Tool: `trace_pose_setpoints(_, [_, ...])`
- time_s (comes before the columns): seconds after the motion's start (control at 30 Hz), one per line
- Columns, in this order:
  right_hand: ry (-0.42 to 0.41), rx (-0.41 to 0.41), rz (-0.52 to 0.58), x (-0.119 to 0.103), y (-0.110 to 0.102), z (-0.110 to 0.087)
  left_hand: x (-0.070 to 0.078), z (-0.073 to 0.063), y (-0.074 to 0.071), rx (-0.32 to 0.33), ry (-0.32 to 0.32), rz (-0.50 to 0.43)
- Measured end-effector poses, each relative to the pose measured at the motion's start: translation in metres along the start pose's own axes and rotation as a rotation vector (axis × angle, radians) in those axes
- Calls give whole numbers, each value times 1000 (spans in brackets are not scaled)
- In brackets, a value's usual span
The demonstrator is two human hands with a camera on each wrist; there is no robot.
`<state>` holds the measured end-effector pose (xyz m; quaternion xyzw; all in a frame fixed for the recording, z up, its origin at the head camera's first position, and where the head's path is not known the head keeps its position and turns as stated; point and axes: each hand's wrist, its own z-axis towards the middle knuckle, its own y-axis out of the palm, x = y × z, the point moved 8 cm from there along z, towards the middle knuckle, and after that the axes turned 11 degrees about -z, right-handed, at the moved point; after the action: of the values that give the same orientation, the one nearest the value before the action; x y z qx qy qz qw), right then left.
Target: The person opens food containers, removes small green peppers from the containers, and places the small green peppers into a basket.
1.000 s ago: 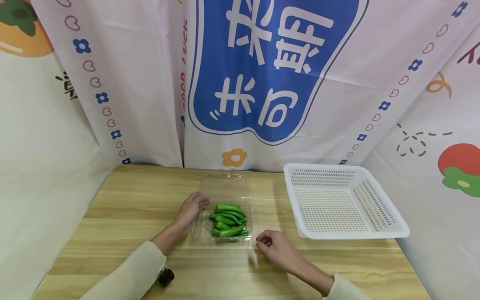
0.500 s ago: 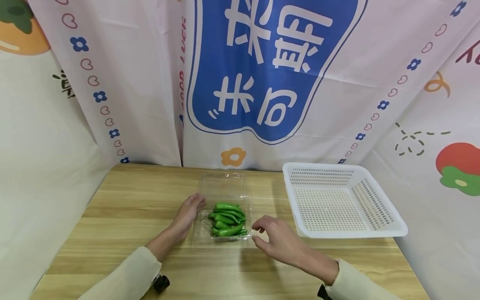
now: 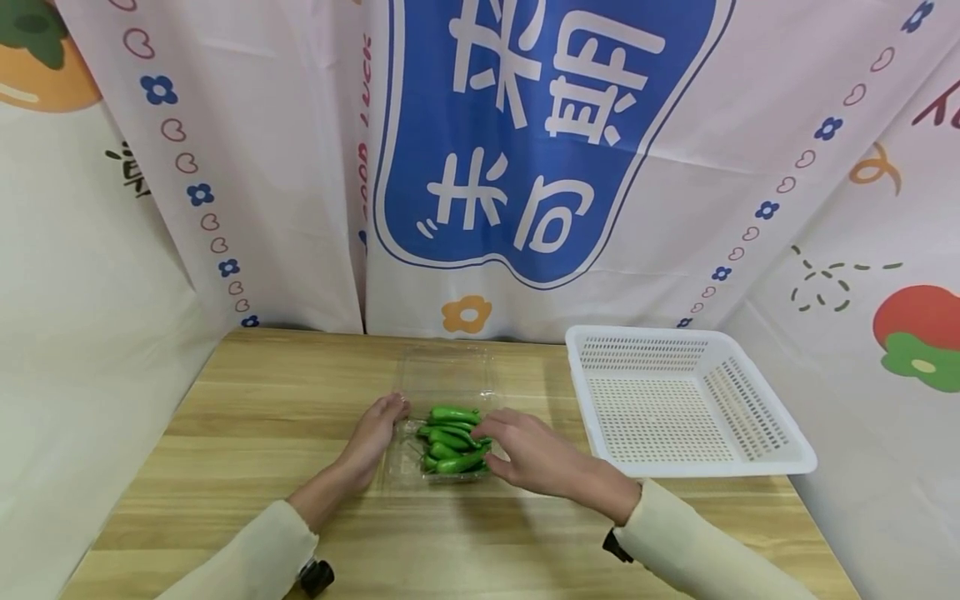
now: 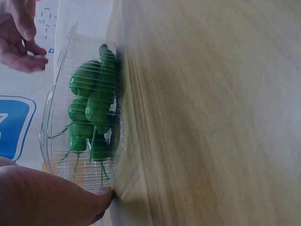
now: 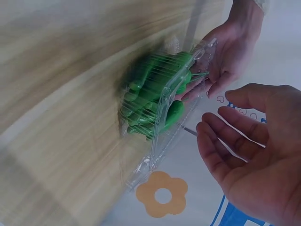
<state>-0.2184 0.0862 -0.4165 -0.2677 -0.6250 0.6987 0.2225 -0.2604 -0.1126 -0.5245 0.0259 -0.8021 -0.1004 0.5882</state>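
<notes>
Several green peppers [image 3: 453, 439] lie in a clear plastic clamshell box [image 4: 63, 89], whose lid [image 3: 446, 371] is folded back toward the curtain. My left hand [image 3: 371, 437] rests along the box's left side. In the left wrist view its thumb [image 4: 96, 200] is at the end wall, near the pepper stems. My right hand [image 3: 536, 454] reaches over the right side of the box, overlapping the peppers in the head view. The right wrist view shows that hand [image 5: 254, 136] above the rim, thumb and fingers bent and apart, with nothing between them.
A white slotted plastic basket [image 3: 660, 417] stands to the right on the wooden table [image 3: 285, 408]. Printed curtains [image 3: 300, 167] hang behind the table's back edge and at both sides. Dark straps [image 3: 315, 575] sit at the cuffs of both sleeves.
My right hand has moved left and forward, from beside the box's front right corner to over the peppers, and its fingers have spread. The left hand has stayed at the box's left side.
</notes>
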Motion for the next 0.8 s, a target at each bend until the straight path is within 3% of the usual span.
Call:
trace_pose_setpoints(0.23, [-21, -64, -41, 0, 11, 18, 0, -1, 3, 14, 18, -11])
trace_pose_setpoints(0.57, [-35, -170, -18, 2, 30, 36, 2, -1, 8, 21, 61, -67])
trace_pose_setpoints(0.8, [-50, -205, -6, 1, 39, 45, -1, -4, 9, 30, 52, -76])
